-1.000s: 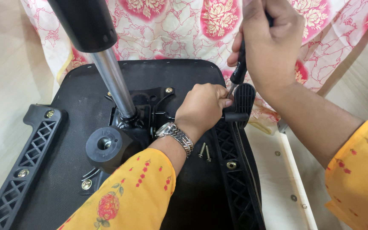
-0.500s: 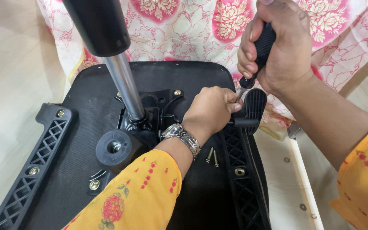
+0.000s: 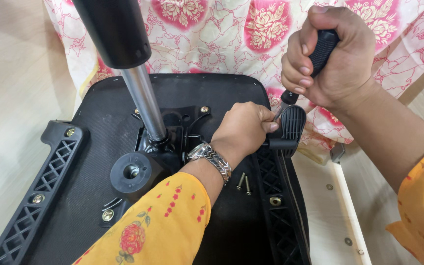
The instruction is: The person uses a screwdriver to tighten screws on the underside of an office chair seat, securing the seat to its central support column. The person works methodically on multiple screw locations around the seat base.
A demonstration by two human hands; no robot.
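The right hand (image 3: pixel 337 56) is wrapped tight around the black screwdriver (image 3: pixel 315 61), whose long axis slants down toward seven o'clock. There the left hand (image 3: pixel 244 130), fingers pinched shut, steadies the tip beside the black lever paddle (image 3: pixel 292 125) on the upturned chair seat (image 3: pixel 99 122). Two loose screws (image 3: pixel 244 181) lie at six o'clock from the left hand, which is nearer to them.

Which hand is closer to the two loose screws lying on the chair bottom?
Left. The left hand sits just above the two loose screws, its wrist right beside them. The right hand is higher up, gripping the screwdriver handle.
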